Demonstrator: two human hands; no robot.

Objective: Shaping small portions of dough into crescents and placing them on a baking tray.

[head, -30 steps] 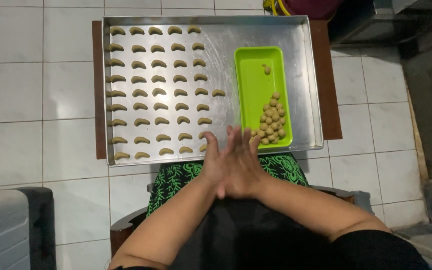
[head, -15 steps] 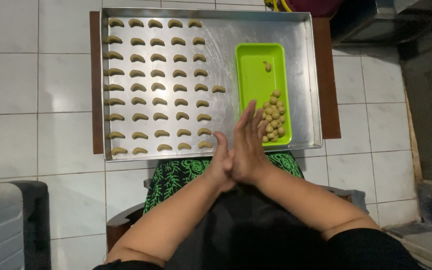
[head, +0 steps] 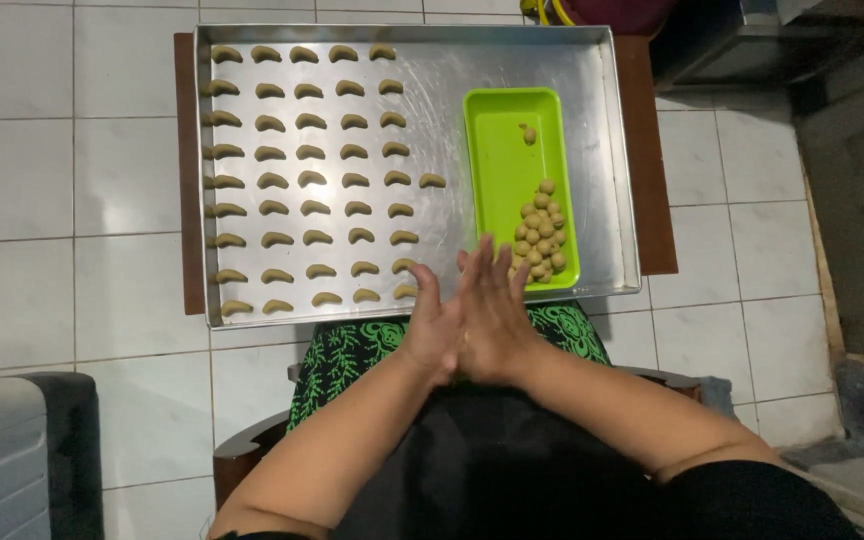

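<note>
White floor tiles (head: 42, 190) are seen all around a low brown surface (head: 188, 180), which is almost fully covered by a big metal tray (head: 512, 60). Only thin brown strips are left showing at the tray's left and right sides. On the tray's left part, small curved dough pieces (head: 314, 180) are laid in neat rows, close together but apart from each other. Bare metal is left open between the last row and a green dish (head: 512, 160), which is set on the right part of the tray, near its right wall. A heap of little dough balls (head: 540, 232) is piled at the near end of the dish, and one ball (head: 528, 133) is left alone farther up.

Both hands are held flat together, palm on palm, over the tray's near edge, just beside the heap. The left hand (head: 432, 325) is pressed against the right hand (head: 492, 315), with fingers stretched out toward the dish. Neither grip is closed around anything that can be seen; whether dough is between the palms cannot be told.

A dark grey thing (head: 12, 450) is seen at the lower left.
</note>
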